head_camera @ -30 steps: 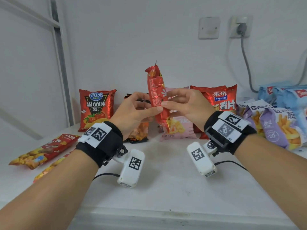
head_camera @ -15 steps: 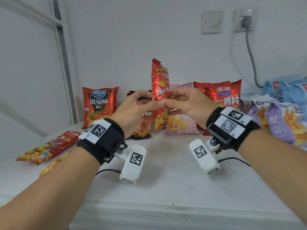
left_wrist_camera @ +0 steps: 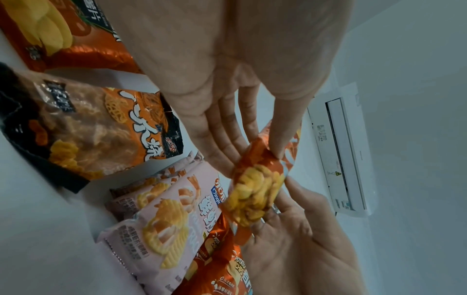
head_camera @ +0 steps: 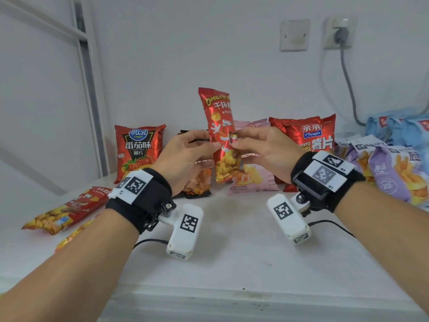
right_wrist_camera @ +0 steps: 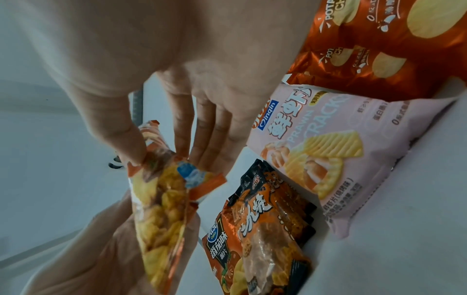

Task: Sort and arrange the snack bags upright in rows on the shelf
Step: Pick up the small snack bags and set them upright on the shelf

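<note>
On the far left of the shelf (head_camera: 232, 252), two long red bags (head_camera: 67, 211) lie flat near the front-left edge. Behind them a tomato bag (head_camera: 138, 151) stands upright against the wall.

Your left hand (head_camera: 185, 156) pinches the Cheetos bag (head_camera: 221, 133) at its left edge, thumb in front and fingers behind. Your right hand (head_camera: 262, 151) pinches the right edge the same way. The bag hangs upright in the air above the shelf, in front of the back row.

From the head view, your hands hide most of the black bag (head_camera: 197, 182) and the pink bag (head_camera: 253, 180). The left wrist view shows them whole: the black bag (left_wrist_camera: 96, 127) leaning beside the pink bag (left_wrist_camera: 161, 215), and an air conditioner (left_wrist_camera: 338, 151) on the wall. The right wrist view shows the pink bag (right_wrist_camera: 336, 151) resting against the red Qinqin bag (right_wrist_camera: 379, 44).

Right of your hands, purple bags (head_camera: 390, 173) and blue bags (head_camera: 399, 129) crowd the shelf's right end. The middle front of the shelf lies bare up to its front edge.
</note>
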Demonstrator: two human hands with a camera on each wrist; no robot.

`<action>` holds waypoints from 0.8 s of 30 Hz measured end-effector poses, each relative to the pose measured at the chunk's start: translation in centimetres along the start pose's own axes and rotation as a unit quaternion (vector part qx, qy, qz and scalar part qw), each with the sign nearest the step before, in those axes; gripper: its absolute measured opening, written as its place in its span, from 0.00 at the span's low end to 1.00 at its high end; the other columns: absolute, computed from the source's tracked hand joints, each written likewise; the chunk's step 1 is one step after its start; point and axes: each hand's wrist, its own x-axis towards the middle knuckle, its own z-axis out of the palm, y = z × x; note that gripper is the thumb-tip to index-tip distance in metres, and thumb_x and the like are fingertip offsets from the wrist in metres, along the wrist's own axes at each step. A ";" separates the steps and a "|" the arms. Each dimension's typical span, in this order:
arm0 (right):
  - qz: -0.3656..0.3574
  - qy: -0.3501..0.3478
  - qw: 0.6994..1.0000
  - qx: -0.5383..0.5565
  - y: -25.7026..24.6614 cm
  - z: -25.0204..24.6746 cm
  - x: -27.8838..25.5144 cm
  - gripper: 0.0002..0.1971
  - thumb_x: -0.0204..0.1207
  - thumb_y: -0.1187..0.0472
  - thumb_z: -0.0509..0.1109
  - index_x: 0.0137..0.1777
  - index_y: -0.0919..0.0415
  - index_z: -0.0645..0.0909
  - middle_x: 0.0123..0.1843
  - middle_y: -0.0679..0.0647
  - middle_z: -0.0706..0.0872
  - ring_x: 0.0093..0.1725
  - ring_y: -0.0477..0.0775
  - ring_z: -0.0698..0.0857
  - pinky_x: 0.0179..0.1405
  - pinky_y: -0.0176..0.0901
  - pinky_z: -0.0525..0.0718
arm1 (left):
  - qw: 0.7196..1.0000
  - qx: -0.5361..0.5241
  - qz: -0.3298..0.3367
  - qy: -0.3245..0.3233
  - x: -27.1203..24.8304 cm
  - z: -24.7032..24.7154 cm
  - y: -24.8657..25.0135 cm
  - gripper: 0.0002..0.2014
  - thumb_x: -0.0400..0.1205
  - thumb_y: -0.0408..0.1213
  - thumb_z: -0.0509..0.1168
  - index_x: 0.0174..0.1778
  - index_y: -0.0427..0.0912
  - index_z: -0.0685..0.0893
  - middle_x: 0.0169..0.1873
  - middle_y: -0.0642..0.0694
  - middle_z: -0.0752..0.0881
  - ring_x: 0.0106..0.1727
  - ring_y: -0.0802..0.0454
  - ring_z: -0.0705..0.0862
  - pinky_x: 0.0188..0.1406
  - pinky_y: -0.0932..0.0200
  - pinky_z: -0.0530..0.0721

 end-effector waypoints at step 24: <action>0.136 0.027 0.990 0.033 -0.5 0.7 -0.1 0.24 0.76 0.49 0.81 0.59 0.72 0.90 0.42 0.70 0.93 0.29 0.55 0.92 0.27 0.40 0.90 | 0.989 0.055 -0.135 0.014 0.4 -0.3 -0.2 0.21 0.80 0.53 0.75 0.43 0.36 0.85 0.26 0.41 0.85 0.22 0.50 0.83 0.19 0.62 0.82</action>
